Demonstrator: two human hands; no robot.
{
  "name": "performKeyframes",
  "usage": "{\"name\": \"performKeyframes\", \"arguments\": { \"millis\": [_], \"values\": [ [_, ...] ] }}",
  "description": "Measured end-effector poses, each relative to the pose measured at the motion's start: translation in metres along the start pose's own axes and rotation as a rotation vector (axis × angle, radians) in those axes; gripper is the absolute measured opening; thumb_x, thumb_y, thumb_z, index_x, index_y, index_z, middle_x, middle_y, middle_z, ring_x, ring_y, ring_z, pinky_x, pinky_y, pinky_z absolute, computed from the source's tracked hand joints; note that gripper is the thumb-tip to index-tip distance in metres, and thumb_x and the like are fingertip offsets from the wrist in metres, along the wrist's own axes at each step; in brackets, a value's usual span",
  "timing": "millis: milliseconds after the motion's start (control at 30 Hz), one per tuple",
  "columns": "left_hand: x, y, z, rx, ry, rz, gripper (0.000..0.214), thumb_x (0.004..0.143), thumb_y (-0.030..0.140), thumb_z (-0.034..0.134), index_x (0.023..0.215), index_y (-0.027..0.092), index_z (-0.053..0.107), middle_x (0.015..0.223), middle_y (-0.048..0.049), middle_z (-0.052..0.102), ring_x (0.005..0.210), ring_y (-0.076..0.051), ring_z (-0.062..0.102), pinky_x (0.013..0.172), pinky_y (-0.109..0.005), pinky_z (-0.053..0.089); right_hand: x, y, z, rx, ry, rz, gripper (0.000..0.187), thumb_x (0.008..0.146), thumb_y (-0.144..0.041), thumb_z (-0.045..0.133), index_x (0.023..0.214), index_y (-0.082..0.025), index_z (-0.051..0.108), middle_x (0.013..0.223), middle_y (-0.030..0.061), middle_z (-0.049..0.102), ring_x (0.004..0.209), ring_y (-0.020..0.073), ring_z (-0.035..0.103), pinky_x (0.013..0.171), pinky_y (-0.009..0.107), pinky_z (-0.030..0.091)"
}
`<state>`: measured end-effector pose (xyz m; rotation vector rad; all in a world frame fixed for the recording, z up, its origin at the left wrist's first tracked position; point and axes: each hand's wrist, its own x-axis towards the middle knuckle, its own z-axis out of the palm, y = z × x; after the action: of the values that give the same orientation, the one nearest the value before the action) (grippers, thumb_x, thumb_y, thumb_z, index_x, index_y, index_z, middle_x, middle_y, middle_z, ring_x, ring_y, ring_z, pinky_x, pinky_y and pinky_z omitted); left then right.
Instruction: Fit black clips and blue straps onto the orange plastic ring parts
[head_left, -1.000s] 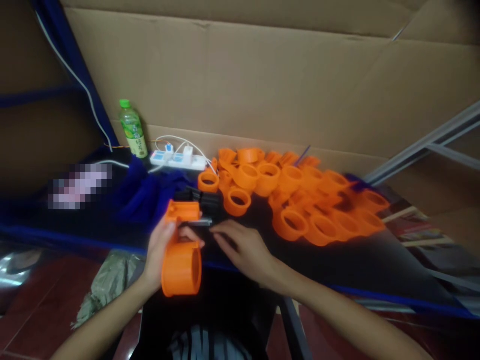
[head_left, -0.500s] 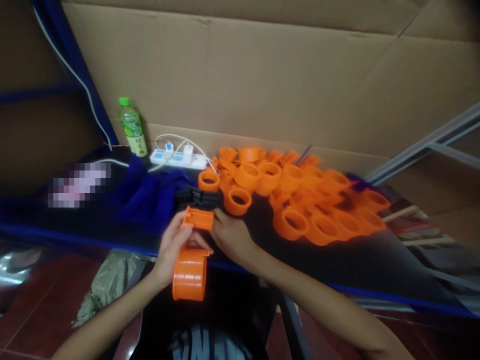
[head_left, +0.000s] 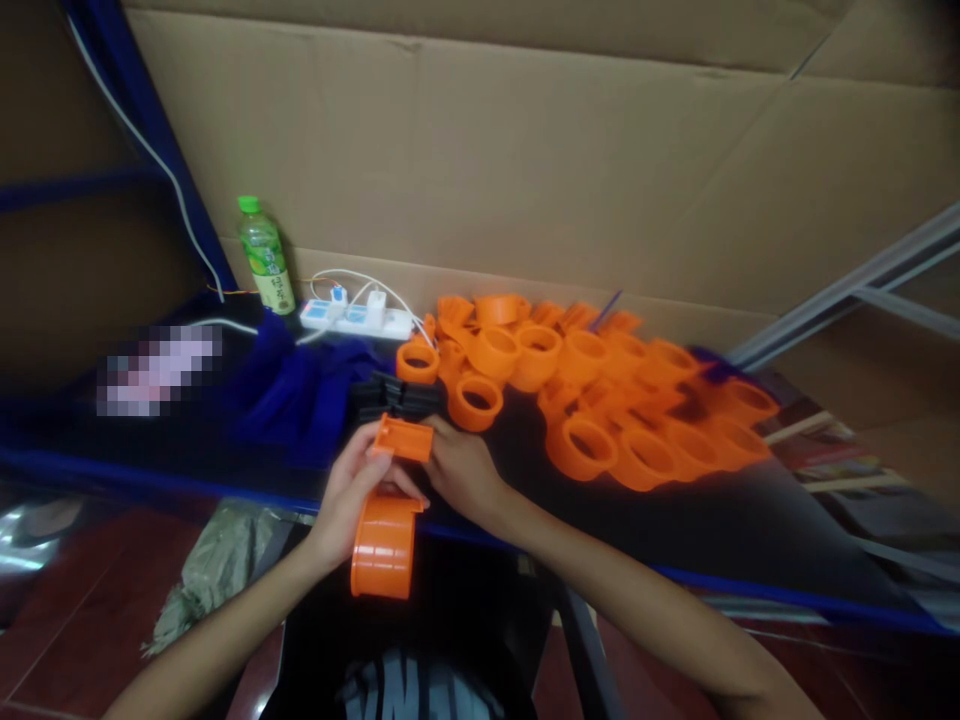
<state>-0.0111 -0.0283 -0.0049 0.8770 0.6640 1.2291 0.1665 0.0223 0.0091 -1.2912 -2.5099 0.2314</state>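
An orange plastic tape dispenser [head_left: 384, 550] is in my left hand [head_left: 347, 490], its round hub hanging low and its flat upper end [head_left: 405, 440] turned up. The left fingers wrap round the part between hub and upper end. My right hand [head_left: 465, 465] is closed against the right edge of that upper end, fingers curled. Its fingertips are hidden behind the orange plastic, and I cannot make out what they hold. Just beyond both hands lies a small pile of black plastic pieces [head_left: 397, 393].
Many similar orange dispensers [head_left: 585, 350] are heaped at the back and right of the black table [head_left: 637, 535]. Blue material [head_left: 300, 390] lies left of the black pieces. A power strip [head_left: 356, 318] with cables and a green-capped bottle [head_left: 266, 260] stand along the cardboard wall [head_left: 480, 160].
The dispenser and both hands have shifted very slightly to the right, and the hub has tilted a little. The hold looks the same.
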Motion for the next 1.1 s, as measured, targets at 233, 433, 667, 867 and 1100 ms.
{"name": "performKeyframes", "arguments": {
  "millis": [233,433,667,867,1100],
  "values": [
    [0.002,0.001,0.000,0.008,0.018,-0.008,0.044,0.091,0.043,0.065,0.125,0.021,0.048,0.068,-0.0032,0.073,0.068,-0.029,0.077,0.063,-0.034,0.057,0.004,0.011,0.005,0.384,0.166,-0.073,0.017,0.092,-0.011,0.056,0.100,-0.019,0.067,0.109,0.0062,0.067,0.096,0.0160,0.067,0.077,0.023,0.052],
    [0.002,0.000,0.000,0.011,0.014,-0.010,0.040,0.092,0.042,0.064,0.123,0.021,0.049,0.067,-0.0030,0.072,0.066,-0.028,0.076,0.063,-0.033,0.057,0.005,0.010,0.006,0.405,0.142,-0.071,0.018,0.090,-0.009,0.057,0.099,-0.019,0.069,0.107,0.0061,0.066,0.090,0.0156,0.066,0.075,0.024,0.052],
    [0.003,-0.001,-0.001,0.029,0.023,-0.008,0.043,0.092,0.042,0.063,0.126,0.021,0.048,0.069,-0.0041,0.074,0.066,-0.027,0.076,0.062,-0.033,0.056,0.008,0.008,0.004,0.500,0.161,-0.057,0.020,0.085,-0.010,0.062,0.099,-0.020,0.072,0.102,0.0058,0.067,0.084,0.0158,0.063,0.072,0.025,0.051],
    [0.001,0.000,0.001,0.031,0.022,-0.006,0.041,0.093,0.043,0.062,0.124,0.021,0.047,0.068,-0.0042,0.074,0.065,-0.028,0.076,0.062,-0.033,0.056,0.007,0.008,-0.009,0.677,0.235,0.053,0.021,0.082,-0.013,0.066,0.100,-0.021,0.074,0.082,0.0015,0.065,0.064,0.0110,0.053,0.060,0.023,0.044],
    [0.003,-0.004,0.002,0.080,0.054,0.051,0.040,0.093,0.042,0.063,0.124,0.021,0.048,0.074,-0.0055,0.077,0.069,-0.027,0.077,0.073,-0.039,0.058,0.002,0.011,-0.057,1.152,0.225,0.228,0.026,0.077,-0.028,0.078,0.102,-0.019,0.074,0.081,0.0016,0.068,0.056,0.0072,0.051,0.043,0.019,0.032]
  ]
}}
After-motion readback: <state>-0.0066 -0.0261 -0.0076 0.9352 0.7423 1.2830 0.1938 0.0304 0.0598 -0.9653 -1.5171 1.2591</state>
